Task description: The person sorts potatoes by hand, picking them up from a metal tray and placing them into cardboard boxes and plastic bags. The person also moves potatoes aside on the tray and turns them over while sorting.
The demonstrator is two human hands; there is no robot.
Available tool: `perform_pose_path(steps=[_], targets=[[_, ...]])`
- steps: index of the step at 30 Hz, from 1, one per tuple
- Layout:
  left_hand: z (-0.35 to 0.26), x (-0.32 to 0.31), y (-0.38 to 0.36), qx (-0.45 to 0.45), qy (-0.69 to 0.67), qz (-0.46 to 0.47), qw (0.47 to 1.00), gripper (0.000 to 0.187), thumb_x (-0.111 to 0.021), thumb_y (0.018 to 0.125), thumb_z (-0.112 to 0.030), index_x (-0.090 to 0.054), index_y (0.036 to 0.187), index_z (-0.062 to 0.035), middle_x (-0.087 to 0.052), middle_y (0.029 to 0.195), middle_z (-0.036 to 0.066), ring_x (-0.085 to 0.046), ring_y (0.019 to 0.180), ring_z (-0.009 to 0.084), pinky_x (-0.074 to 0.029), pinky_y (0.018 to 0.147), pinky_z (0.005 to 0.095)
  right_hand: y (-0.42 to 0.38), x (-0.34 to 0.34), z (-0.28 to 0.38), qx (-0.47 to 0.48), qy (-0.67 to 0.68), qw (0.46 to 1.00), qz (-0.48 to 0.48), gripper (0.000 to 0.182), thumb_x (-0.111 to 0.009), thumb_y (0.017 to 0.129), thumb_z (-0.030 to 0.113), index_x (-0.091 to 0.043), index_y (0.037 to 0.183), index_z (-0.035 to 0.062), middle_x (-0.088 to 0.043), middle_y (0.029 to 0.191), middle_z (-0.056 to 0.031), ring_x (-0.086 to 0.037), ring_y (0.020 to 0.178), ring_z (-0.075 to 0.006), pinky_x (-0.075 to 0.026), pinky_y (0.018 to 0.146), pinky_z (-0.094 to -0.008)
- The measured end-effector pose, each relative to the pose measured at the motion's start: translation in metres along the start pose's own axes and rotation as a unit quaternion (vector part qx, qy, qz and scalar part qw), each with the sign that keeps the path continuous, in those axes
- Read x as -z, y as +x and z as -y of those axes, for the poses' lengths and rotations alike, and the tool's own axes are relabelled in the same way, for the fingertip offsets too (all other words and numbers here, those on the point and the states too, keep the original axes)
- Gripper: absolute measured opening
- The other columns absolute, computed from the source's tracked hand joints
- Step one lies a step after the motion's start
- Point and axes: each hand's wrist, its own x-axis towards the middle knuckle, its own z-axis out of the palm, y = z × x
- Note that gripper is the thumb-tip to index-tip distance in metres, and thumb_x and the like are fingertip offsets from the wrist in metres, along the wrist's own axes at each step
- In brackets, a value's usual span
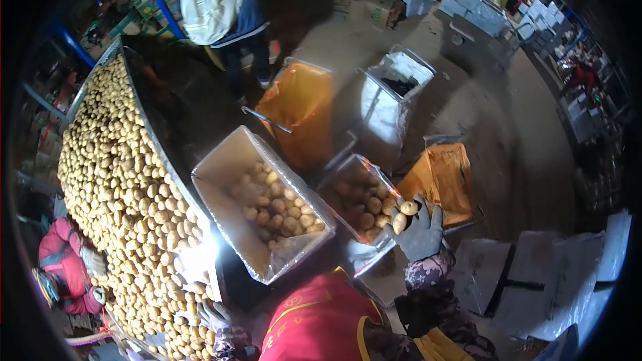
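My right hand (421, 235), in a grey glove, is over the right edge of a plastic-lined bin (361, 234) of potatoes. Two potatoes are held at its fingers: a round potato (408, 208) and a longer potato (399, 222). At the near edge of the sorting table, my left hand (214, 315), also gloved, has its fingers apart beside the heap of potatoes (137, 194). I cannot see anything held in it. Between the table and the bin stands a plastic-lined box (227, 150) partly filled with potatoes.
Orange bags on frames (304, 97) (445, 180) and a white bag (384, 110) stand beyond the bins. Across the table is a person in red (63, 261); another person (234, 0) stands ahead. Flattened white boxes (535, 274) lie at right.
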Motion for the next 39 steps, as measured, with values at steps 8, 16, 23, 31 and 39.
perform_pose_path(steps=[8, 16, 23, 31, 39], targets=[[-0.053, 0.026, 0.029, 0.027, -0.137, -0.082, 0.987, 0.056, -0.06, 0.1, -0.029, -0.051, 0.144, 0.0045, -0.049, 0.146, 0.034, -0.046, 0.135, 0.0536, -0.04, 0.112, 0.0596, 0.046, -0.04, -0.04, -0.058, 0.017, 0.996, 0.072, 0.05, -0.052, 0.106, 0.053, -0.052, 0.148, 0.0267, -0.051, 0.152, -0.0051, -0.049, 0.141, -0.0312, -0.043, 0.111, -0.0632], [-0.148, 0.046, 0.127, -0.164, -0.128, 0.06, 0.976, 0.064, -0.07, 0.087, -0.035, -0.055, 0.143, -0.0089, -0.045, 0.152, 0.027, -0.04, 0.141, 0.0476, -0.032, 0.115, 0.0589, 0.094, -0.108, -0.09, -0.089, -0.073, 0.993, 0.0, 0.049, -0.055, 0.101, 0.056, -0.058, 0.139, 0.0247, -0.057, 0.143, -0.0036, -0.053, 0.133, -0.031, -0.042, 0.105, -0.0589], [-0.164, 0.025, 0.152, -0.121, -0.09, 0.105, 0.983, 0.069, -0.073, 0.082, -0.038, -0.055, 0.144, -0.0146, -0.049, 0.15, 0.022, -0.041, 0.143, 0.0456, -0.034, 0.113, 0.0635, 0.14, -0.143, -0.108, -0.099, -0.053, 0.994, -0.003, 0.05, -0.044, 0.106, 0.057, -0.059, 0.142, 0.0262, -0.059, 0.147, -0.0057, -0.055, 0.135, -0.0335, -0.047, 0.105, -0.0614], [-0.167, 0.02, 0.156, -0.134, -0.1, 0.072, 0.983, 0.07, -0.073, 0.078, -0.031, -0.056, 0.142, -0.0092, -0.053, 0.144, 0.026, -0.048, 0.133, 0.0503, -0.039, 0.106, 0.0644, 0.199, -0.193, -0.109, -0.057, -0.076, 0.995, 0.033, 0.052, -0.048, 0.104, 0.059, -0.057, 0.142, 0.0252, -0.06, 0.143, -0.0039, -0.054, 0.133, -0.0309, -0.041, 0.11, -0.0599], [-0.166, 0.02, 0.158, -0.137, -0.089, 0.081, 0.983, 0.068, -0.074, 0.078, -0.032, -0.057, 0.141, -0.0117, -0.053, 0.145, 0.025, -0.046, 0.136, 0.0488, -0.038, 0.108, 0.065, 0.328, -0.251, -0.094, 0.128, -0.337, 0.931, -0.052, 0.062, -0.052, 0.105, 0.051, -0.039, 0.16, 0.0272, -0.041, 0.158, -0.0047, -0.046, 0.142, -0.0255, -0.039, 0.112, -0.057]])
